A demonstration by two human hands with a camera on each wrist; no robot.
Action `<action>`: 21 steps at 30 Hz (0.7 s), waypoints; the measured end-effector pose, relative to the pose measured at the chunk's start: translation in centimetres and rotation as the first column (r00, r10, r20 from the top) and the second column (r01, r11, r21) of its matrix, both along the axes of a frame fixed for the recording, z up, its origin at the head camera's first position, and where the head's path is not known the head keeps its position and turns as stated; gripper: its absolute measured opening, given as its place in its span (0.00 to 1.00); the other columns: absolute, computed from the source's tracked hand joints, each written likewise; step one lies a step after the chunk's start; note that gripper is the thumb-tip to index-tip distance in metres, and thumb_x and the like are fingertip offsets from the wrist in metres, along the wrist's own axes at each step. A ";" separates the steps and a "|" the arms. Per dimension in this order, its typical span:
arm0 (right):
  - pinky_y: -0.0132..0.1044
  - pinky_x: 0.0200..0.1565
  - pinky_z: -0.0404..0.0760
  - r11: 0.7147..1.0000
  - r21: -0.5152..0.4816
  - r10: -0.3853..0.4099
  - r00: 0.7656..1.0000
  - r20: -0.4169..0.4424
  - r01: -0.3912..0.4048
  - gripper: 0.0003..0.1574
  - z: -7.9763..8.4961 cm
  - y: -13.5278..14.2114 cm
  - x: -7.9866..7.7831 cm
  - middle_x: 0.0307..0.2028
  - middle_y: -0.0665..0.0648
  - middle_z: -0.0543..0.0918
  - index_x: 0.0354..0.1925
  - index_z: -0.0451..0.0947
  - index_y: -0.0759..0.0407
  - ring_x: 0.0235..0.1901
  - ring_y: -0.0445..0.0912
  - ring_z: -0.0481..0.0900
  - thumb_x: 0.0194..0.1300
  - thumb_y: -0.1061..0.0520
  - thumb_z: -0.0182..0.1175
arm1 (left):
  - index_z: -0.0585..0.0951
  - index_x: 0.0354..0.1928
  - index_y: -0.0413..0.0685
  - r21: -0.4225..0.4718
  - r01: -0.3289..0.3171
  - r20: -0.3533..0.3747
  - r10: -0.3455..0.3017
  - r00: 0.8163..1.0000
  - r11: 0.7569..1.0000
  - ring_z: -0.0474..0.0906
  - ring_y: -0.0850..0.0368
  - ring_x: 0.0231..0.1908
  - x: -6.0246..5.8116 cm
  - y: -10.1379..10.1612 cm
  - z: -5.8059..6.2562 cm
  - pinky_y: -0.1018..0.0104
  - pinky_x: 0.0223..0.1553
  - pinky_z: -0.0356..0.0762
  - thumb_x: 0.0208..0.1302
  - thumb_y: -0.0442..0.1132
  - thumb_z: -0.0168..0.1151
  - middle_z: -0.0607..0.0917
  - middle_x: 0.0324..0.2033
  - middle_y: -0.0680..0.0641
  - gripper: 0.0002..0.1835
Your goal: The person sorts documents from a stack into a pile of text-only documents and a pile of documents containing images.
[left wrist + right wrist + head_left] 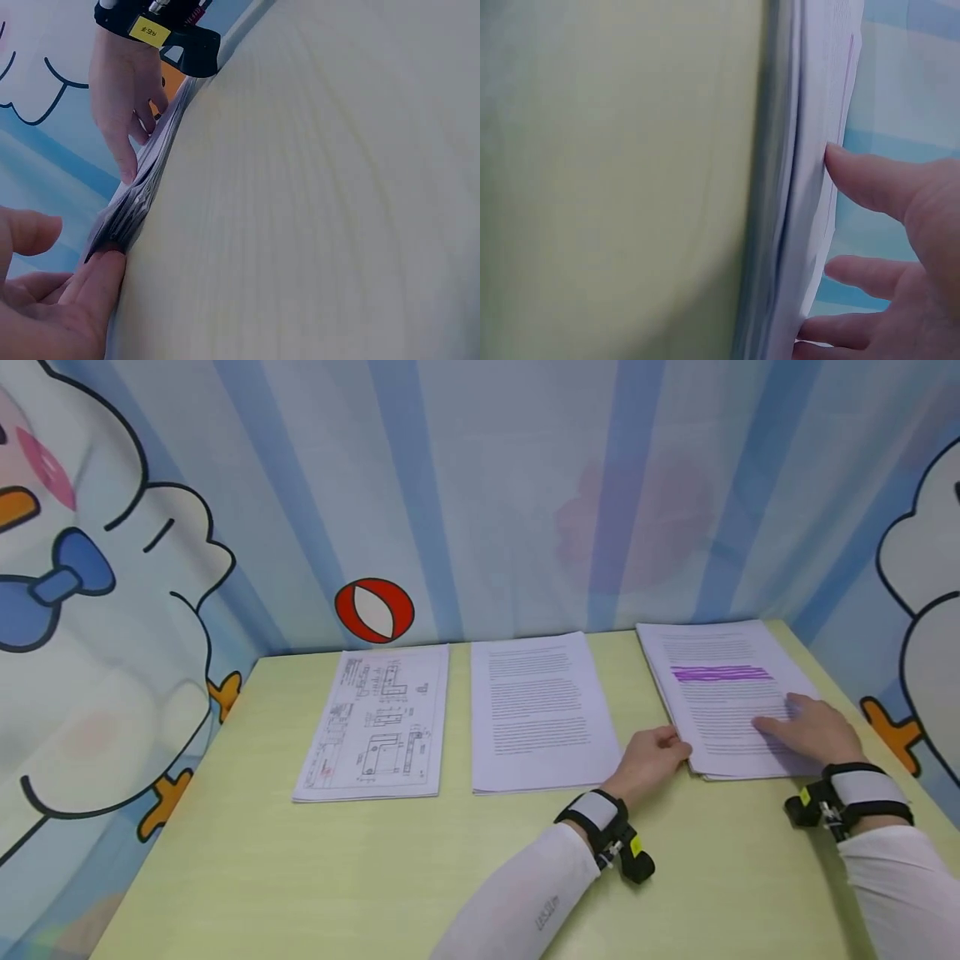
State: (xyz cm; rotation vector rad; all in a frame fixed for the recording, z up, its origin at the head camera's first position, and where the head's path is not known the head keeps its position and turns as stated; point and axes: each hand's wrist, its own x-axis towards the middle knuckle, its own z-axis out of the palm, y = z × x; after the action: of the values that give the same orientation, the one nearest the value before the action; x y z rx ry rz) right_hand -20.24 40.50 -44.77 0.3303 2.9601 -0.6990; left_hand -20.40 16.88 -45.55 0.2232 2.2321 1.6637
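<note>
A stack of printed sheets [723, 714] with a purple highlighted band lies at the right of the table. My left hand [648, 760] is at its left edge near the front corner. In the left wrist view, fingertips of that left hand [75, 300] touch the side of the stack [135, 199], while the thumb stands apart. My right hand [813, 727] rests on the stack's right part. The right wrist view shows the thumb and fingers of this right hand [900, 262] spread and touching the paper stack [806, 150].
Left of this stack lies a second pile of text pages [536, 710]. Farther left is a pile with technical drawings [375, 727]. All lie on a pale yellow table [337, 877], backed by a blue striped curtain [487, 502] with cartoon figures at the sides.
</note>
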 end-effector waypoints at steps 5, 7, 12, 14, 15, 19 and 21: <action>0.71 0.54 0.60 1.000 0.016 0.005 1.000 0.000 -0.005 0.58 0.2 -0.4 0.1 0.56 0.90 0.59 0.61 0.51 0.87 0.54 0.80 0.56 0.61 0.35 0.52 | 0.82 0.50 0.40 0.064 -0.070 0.061 0.066 0.996 0.995 0.71 0.66 0.25 -0.1 0.4 -0.1 0.73 0.31 0.70 0.59 0.35 0.61 0.79 0.25 0.54 0.16; 0.71 0.54 0.60 1.000 0.017 0.007 1.000 0.003 -0.007 0.58 0.1 -0.5 0.1 0.56 0.90 0.59 0.60 0.53 0.87 0.54 0.80 0.56 0.61 0.35 0.52 | 0.82 0.49 0.39 0.102 -0.093 0.087 0.084 0.993 0.990 0.74 0.64 0.26 -0.2 0.5 -0.1 0.69 0.34 0.76 0.58 0.33 0.61 0.82 0.26 0.51 0.16; 0.71 0.53 0.61 1.000 0.014 0.009 1.000 0.022 -0.009 0.57 0.1 -0.9 0.1 0.56 0.89 0.59 0.60 0.54 0.86 0.54 0.80 0.57 0.61 0.34 0.51 | 0.83 0.46 0.36 0.149 -0.112 0.140 0.091 0.986 0.983 0.78 0.62 0.30 -0.3 0.4 -0.1 0.62 0.40 0.82 0.57 0.33 0.62 0.87 0.33 0.45 0.14; 0.71 0.53 0.62 1.000 0.006 0.003 1.000 0.027 -0.003 0.57 0.0 -1.1 0.2 0.56 0.89 0.60 0.60 0.54 0.85 0.54 0.80 0.57 0.61 0.35 0.52 | 0.83 0.44 0.37 0.131 -0.110 0.149 0.091 0.985 0.985 0.76 0.63 0.27 -0.4 0.4 0.0 0.66 0.34 0.79 0.57 0.35 0.62 0.87 0.31 0.47 0.13; 0.71 0.53 0.62 1.000 0.005 0.003 1.000 0.025 -0.003 0.56 0.0 -1.2 0.2 0.56 0.89 0.60 0.60 0.55 0.85 0.54 0.80 0.58 0.61 0.35 0.52 | 0.83 0.43 0.38 0.120 -0.110 0.150 0.091 0.984 0.987 0.74 0.64 0.26 -0.4 0.4 0.0 0.68 0.31 0.77 0.57 0.35 0.62 0.86 0.30 0.48 0.13; 0.70 0.51 0.63 1.000 -0.005 0.010 1.000 -0.006 -0.010 0.54 0.0 -1.7 0.3 0.56 0.88 0.62 0.59 0.58 0.84 0.53 0.79 0.60 0.61 0.35 0.52 | 0.81 0.45 0.39 0.107 -0.099 0.118 0.086 0.989 0.989 0.73 0.64 0.25 -0.6 0.4 0.1 0.72 0.26 0.68 0.58 0.33 0.59 0.87 0.32 0.47 0.12; 0.70 0.51 0.64 1.000 -0.011 0.019 1.000 -0.021 -0.019 0.52 0.0 -2.0 0.3 0.55 0.88 0.62 0.59 0.60 0.83 0.53 0.79 0.60 0.61 0.36 0.52 | 0.80 0.47 0.40 0.111 -0.097 0.095 0.087 0.992 0.989 0.74 0.64 0.27 -0.7 0.3 0.1 0.72 0.28 0.69 0.58 0.31 0.57 0.87 0.36 0.46 0.14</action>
State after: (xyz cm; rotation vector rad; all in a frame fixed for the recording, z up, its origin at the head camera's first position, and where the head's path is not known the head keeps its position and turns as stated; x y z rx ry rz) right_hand -19.97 38.54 -44.81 0.2955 2.9735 -0.7202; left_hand -21.08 17.21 -45.46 0.0731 2.1121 1.8159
